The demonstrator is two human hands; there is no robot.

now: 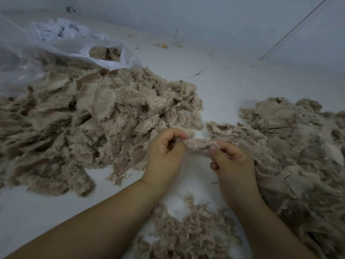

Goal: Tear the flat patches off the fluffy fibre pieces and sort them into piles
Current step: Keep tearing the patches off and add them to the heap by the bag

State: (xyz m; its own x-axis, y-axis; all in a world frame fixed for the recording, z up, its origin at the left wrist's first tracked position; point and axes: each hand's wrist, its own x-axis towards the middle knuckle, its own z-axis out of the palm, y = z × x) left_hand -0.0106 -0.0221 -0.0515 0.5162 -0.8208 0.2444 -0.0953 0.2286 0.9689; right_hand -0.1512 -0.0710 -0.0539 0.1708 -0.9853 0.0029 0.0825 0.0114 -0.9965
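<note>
A: Head view, hands. Report their condition.

B: The left hand has its fingers curled and pinches the left end of a fluffy fibre piece. The right hand pinches the right end between thumb and fingers. The piece spans the gap between both hands, raised above the white floor. Whether a flat patch is on this piece cannot be told.

A: Location of the remaining material?

B: A large pile lies to the left, mixing fluffy tufts with flat beige patches. A second pile lies to the right, touching the right wrist area. A smaller heap of loose fibre sits near the bottom edge, between the two forearms.

A: Other items?

B: A clear plastic bag lies behind the left pile, its mouth open, with more beige fibre visible inside. A pale wall rises beyond the floor.
</note>
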